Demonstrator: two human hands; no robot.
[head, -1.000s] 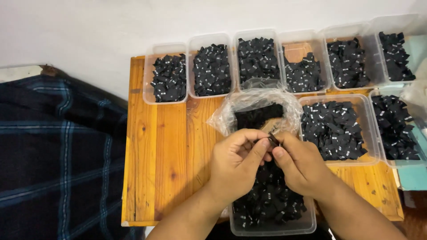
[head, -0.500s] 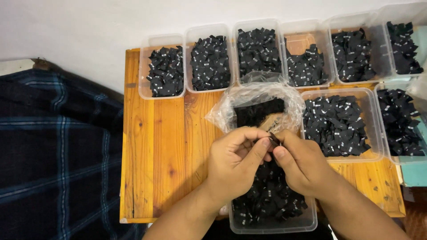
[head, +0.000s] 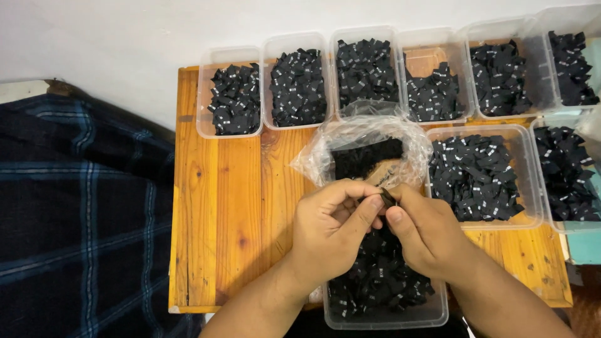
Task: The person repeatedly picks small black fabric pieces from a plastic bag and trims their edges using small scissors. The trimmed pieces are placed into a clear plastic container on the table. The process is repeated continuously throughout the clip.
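My left hand (head: 332, 228) and my right hand (head: 422, 228) meet over the middle of a low wooden table (head: 225, 206). Together their fingertips pinch one small black fabric label (head: 387, 197). Beneath them stands a clear plastic tub (head: 388, 313) filled with more black labels. Just beyond my fingers lies an open clear plastic bag (head: 369, 141) with black labels inside.
Several clear tubs of black labels line the table's far edge (head: 235, 100) (head: 299, 87) (head: 366, 69) (head: 435, 91) (head: 501, 75) (head: 570, 59). Two more tubs sit at the right (head: 479, 175) (head: 566, 172). A dark plaid cloth (head: 75, 219) covers the floor at left.
Both hands stay together on the label; the fingers have shifted only slightly. The view has drifted a little to the left.
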